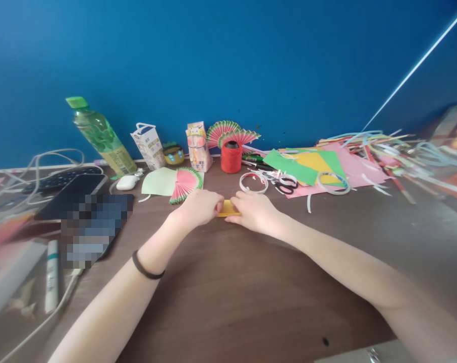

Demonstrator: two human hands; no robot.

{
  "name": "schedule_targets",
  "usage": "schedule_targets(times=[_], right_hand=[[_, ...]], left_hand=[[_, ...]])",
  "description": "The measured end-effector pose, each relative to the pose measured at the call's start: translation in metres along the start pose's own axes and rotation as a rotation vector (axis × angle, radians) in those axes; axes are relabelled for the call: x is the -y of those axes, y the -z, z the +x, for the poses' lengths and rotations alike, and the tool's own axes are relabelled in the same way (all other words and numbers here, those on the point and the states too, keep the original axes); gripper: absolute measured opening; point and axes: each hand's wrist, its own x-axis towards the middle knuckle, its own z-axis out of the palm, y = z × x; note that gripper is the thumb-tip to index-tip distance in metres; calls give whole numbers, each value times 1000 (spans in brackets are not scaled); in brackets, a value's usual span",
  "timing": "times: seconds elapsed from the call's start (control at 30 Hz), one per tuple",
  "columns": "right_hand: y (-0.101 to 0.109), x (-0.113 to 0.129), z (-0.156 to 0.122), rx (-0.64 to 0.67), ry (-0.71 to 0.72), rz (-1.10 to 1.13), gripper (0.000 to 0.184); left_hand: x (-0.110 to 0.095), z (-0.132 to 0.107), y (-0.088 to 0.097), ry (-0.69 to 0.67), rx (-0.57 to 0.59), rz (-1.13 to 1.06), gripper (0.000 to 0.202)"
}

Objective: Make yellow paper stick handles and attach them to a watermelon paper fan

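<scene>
"Going by the red thread spool (231, 158), what's on the bench (232, 297) far to its left?"

"A white marker (52, 282), then a phone (98, 227) on a white cable. Closer in come a green-capped drink bottle (103, 136), an earbud case (126, 182) and a milk carton (150, 146)."

"And just left of the spool, on this side?"

"A pink paper fan (186, 184) with a green edge, partly over a pale green sheet (158, 181). The left hand (202, 206) is right by it, fingers curled, gripping one end of a narrow piece of yellow paper (226, 207)."

"So where's that yellow paper?"

"In front of the spool, on the person's side, between both hands. The right hand (254, 209) pinches its other end, the thumb low."

"Right of the spool?"

"A tape roll (241, 181), black-handled scissors (278, 181), overlapping green, yellow and pink paper sheets (292, 167), and farthest off, a tangle of paper strips (413, 151)."
</scene>
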Motion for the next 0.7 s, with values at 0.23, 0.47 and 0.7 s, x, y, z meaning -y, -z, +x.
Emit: schedule_targets(times=[0.23, 0.47, 0.7], right_hand=[[-10, 3, 3, -64, -8, 9, 23], [-9, -9, 10, -62, 92, 291, 10], [7, -41, 17, -256, -256, 203, 35]], left_hand=[[1, 1, -1, -9, 1, 14, 12], [5, 3, -4, -8, -4, -16, 18], [7, 5, -5, 17, 15, -9, 16]])
